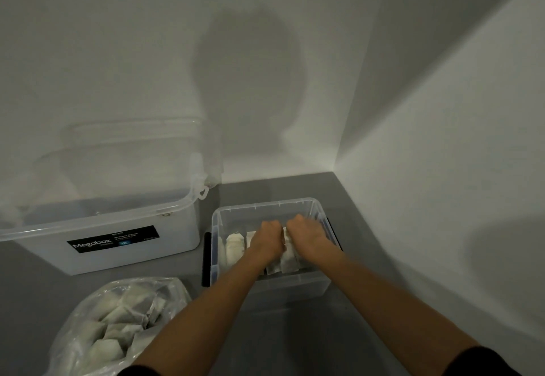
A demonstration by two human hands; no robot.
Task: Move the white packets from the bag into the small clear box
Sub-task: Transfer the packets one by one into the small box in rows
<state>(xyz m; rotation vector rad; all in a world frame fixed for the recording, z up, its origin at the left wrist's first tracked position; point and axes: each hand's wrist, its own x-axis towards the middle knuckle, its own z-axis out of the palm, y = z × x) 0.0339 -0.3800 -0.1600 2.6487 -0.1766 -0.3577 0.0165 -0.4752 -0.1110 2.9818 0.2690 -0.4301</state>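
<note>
The small clear box (265, 207) stands on the grey floor in the corner. Several white packets (234, 247) stand in a row inside it. Both my hands reach down into the box, side by side. My left hand (267, 238) and my right hand (306, 232) have their fingers curled down among the packets, and the fingertips are hidden, so I cannot see whether either one grips a packet. The clear plastic bag (118, 319) lies at the lower left, open and holding several more white packets.
A large translucent storage box (103, 228) with a black label stands at the left, its lid leaning on the wall behind it. White walls (442, 139) close the corner behind and to the right. Grey floor (354, 302) shows beside the small box.
</note>
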